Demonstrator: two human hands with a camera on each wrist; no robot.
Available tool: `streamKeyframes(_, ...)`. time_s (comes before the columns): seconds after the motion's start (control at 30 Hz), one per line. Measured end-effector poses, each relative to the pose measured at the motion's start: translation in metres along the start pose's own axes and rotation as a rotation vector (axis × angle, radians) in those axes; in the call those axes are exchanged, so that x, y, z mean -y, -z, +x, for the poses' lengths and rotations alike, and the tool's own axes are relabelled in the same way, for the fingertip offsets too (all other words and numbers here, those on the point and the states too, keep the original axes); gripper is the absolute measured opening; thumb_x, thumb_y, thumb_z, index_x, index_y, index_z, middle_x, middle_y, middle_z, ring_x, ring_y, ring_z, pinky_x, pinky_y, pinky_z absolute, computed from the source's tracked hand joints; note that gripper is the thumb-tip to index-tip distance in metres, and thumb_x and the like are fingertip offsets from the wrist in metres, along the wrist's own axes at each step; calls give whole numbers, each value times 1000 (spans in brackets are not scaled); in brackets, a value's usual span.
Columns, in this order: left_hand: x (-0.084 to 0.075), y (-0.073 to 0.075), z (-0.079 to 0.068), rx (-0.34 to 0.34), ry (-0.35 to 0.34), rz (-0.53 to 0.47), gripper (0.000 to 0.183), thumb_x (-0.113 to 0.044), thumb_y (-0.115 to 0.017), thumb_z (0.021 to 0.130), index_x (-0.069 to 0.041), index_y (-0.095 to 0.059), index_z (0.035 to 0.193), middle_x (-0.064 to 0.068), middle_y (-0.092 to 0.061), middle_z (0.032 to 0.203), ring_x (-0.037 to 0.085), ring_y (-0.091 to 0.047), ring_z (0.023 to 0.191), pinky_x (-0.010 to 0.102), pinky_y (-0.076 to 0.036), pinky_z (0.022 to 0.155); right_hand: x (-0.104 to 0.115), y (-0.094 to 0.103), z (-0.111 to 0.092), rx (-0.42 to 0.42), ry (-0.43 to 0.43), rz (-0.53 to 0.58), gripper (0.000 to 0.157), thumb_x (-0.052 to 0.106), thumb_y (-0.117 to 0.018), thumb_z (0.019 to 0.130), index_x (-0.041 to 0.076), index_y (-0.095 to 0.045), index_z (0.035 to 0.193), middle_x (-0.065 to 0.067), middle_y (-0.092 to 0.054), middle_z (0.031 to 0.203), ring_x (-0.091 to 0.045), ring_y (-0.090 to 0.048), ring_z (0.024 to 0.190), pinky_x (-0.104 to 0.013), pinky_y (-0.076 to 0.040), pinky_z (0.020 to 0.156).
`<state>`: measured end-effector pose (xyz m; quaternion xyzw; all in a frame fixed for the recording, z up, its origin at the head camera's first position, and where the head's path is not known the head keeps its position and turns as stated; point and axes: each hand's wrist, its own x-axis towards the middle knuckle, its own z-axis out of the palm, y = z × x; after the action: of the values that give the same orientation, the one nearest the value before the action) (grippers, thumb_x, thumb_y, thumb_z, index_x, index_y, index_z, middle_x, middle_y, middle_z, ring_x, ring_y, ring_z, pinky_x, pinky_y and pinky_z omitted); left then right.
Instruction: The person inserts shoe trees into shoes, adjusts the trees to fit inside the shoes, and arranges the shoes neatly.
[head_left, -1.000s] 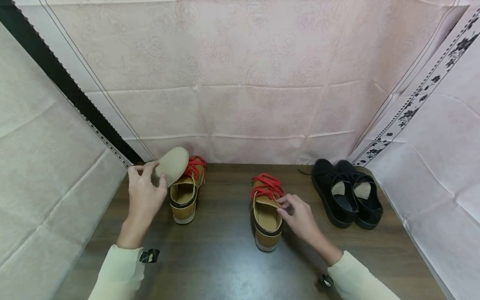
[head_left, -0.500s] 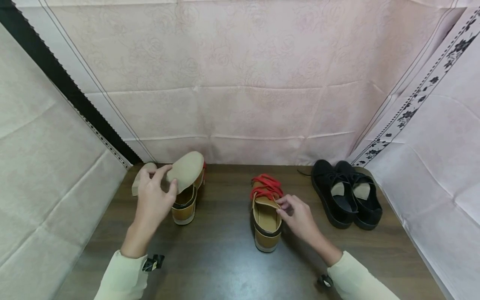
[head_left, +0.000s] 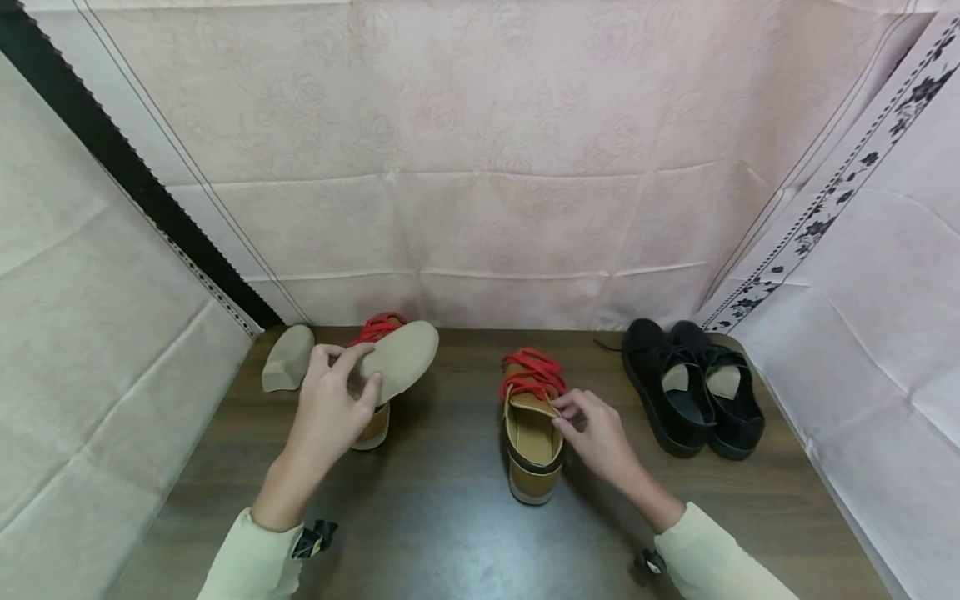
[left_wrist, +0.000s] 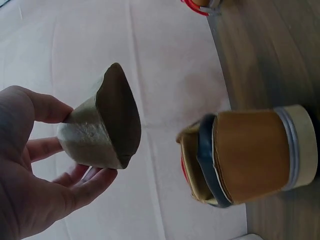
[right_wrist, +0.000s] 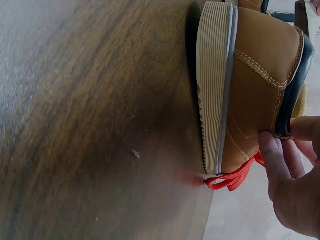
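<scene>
Set out on a dark wood-grain surface (head_left: pixel 465 542), enclosed by pale sheets (head_left: pixel 97 333). Nearest, along the lower edge: cream sleeves (head_left: pixel 258 554), with small dark devices (head_left: pixel 649 563) at the cuffs. Pinching, with the right hand (head_left: pixel 600 437), the collar edge of a tan shoe (head_left: pixel 534 479), thumb and fingertips together just beside the red laces (head_left: pixel 534 371). Grasping, with the left hand (head_left: pixel 330 404), a beige insert (head_left: pixel 405 357) by its narrower end, between thumb and fingers. Holding it raised over a second tan shoe (head_left: pixel 372 433), hiding much of that shoe from the head camera, yet apart from it in the left wrist view. A little farther, to the left, lying on the surface: a loose insert (head_left: pixel 288 358). Off to the right, standing close together: black shoes (head_left: pixel 686 433), with pale pieces (head_left: pixel 677 377) inside. Behind everything, hanging creased: a faintly rose-patterned backdrop (head_left: pixel 495 208).
</scene>
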<state>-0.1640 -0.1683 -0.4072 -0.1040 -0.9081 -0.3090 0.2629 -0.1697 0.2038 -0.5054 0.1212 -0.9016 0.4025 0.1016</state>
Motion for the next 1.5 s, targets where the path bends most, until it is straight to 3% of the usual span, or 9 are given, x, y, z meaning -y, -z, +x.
streamKeyframes(0.2,-14,-1,-5,68,-14,1,38,-9,-77,88,-5,-70,125,23,-53,113,38,-60,95,52,-52,79,0,0,1,4,0,6,22,4,-82,87,14,-72,104,1,-64,89,-11,-64,81,-27,-59,73)
streamKeyframes(0.43,-28,-3,-9,104,-50,25,38,-9,-79,87,-6,-71,123,19,-52,110,28,-59,80,40,-51,69,0,1,2,18,-19,14,22,5,-83,87,14,-72,103,0,-64,90,-12,-64,82,-27,-59,74)
streamKeyframes(0.9,-53,0,-18,207,-34,-31,40,-12,-84,85,-12,-72,123,12,-58,110,24,-59,89,34,-50,71,-1,1,2,23,-24,-6,23,6,-83,87,15,-72,104,1,-64,90,-10,-63,82,-27,-59,73)
streamKeyframes(1.33,-75,-5,-22,272,-125,-84,38,-12,-85,84,-14,-72,120,0,-56,107,12,-53,78,24,-47,66,-1,2,3,32,-38,-22,23,7,-83,87,15,-72,105,0,-65,90,-11,-63,82,-28,-59,74)
streamKeyframes(1.5,-82,-8,-24,285,-160,-71,38,-13,-85,83,-14,-72,119,-2,-58,105,9,-53,80,25,-48,68,0,2,3,35,-39,-10,22,7,-83,87,15,-72,104,0,-65,90,-11,-64,81,-28,-59,73)
